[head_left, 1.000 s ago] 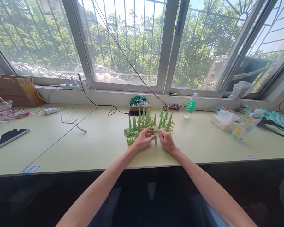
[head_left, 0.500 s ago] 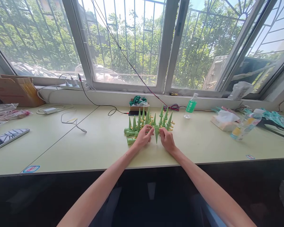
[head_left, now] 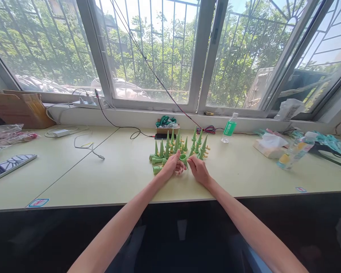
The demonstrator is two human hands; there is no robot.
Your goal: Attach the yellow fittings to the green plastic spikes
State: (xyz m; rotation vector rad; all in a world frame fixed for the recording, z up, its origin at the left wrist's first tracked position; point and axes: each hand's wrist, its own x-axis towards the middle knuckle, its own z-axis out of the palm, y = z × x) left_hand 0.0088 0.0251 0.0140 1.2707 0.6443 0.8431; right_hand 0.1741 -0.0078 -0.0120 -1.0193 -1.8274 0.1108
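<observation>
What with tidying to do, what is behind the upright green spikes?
Behind the upright green spikes lie a flat black device, probably a phone, and a small cardboard box holding green material. The spikes hide part of the device.

Smooth plastic is seen in the spikes (head_left: 178, 140), clear glossy plastic in the bottle (head_left: 229, 129) near the back edge of the tabletop (head_left: 116, 178), matt paper in the tissue (head_left: 272, 140).

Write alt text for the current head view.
A green cone, its round open end showing, is between a person's left hand and right hand over a pale table. More green cones stand beyond; a green-labelled bottle is farther back, right.
</observation>
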